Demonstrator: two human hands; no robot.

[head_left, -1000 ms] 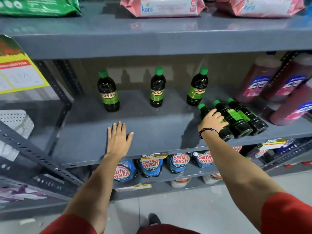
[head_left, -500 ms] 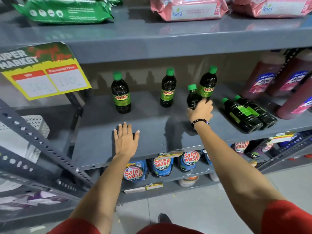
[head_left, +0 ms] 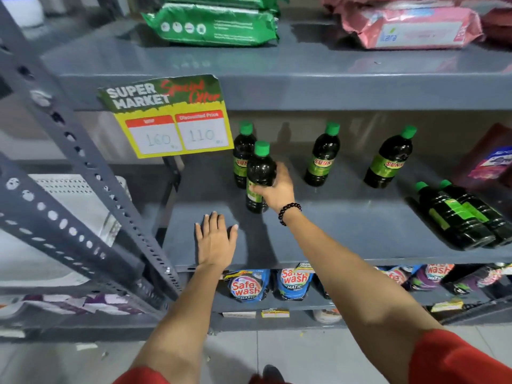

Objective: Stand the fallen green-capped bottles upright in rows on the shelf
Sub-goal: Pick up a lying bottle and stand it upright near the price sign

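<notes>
I see right hand (head_left: pixel 274 189) fingers wrapped round dark green-capped plastic bottle (head_left: pixel 259 173), long axis upright, base just above grey metal shelf (head_left: pixel 346 231); left hand (head_left: pixel 216 242) flat, splayed, nearer me.

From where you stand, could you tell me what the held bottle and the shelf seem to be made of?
Bottle: probably clear glossy plastic, dark liquid showing through, green screw cap. Shelf: likely grey painted metal, smooth with a soft sheen.
</notes>
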